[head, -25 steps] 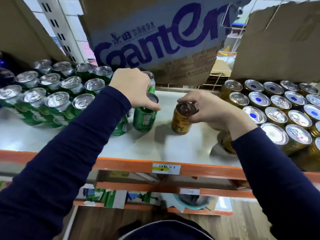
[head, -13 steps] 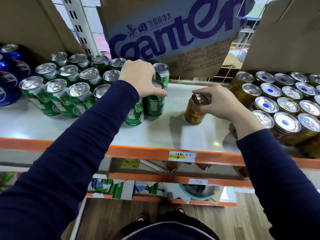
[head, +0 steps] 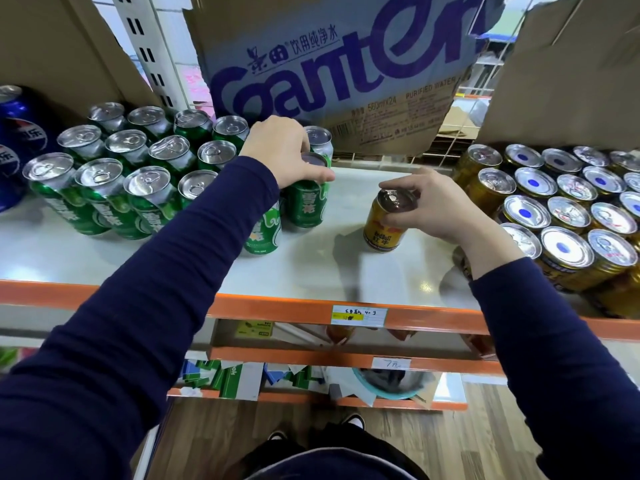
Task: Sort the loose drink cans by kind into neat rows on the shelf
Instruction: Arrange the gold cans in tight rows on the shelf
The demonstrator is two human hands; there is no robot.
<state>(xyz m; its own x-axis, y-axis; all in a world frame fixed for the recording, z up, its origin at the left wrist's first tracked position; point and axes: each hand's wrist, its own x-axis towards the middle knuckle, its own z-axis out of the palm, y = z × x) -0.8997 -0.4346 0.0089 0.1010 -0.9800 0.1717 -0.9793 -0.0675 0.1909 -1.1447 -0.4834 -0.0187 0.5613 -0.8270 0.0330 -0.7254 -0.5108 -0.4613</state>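
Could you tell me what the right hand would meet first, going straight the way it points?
Likely the green can the left hand grips; only bare shelf lies between, though depth is unclear.

The left hand (head: 281, 152) covers most of the lid of the green can (head: 307, 206) it grips. Its sleeve (head: 194, 244) hides the top of a second green can (head: 264, 235) in front. The right hand (head: 437, 206) curls over the far rim of the gold can (head: 382, 230), and behind that wrist only a sliver of another gold can (head: 460, 261) shows. The blue cans (head: 17, 140) are cut off by the left edge and the block of gold cans (head: 568, 251) by the right edge. The cardboard box (head: 346, 74) loses its top to the frame. The handwriting on the price label (head: 358, 314) is too small to read. The goods on the lower shelf (head: 346, 356) are mostly hidden.
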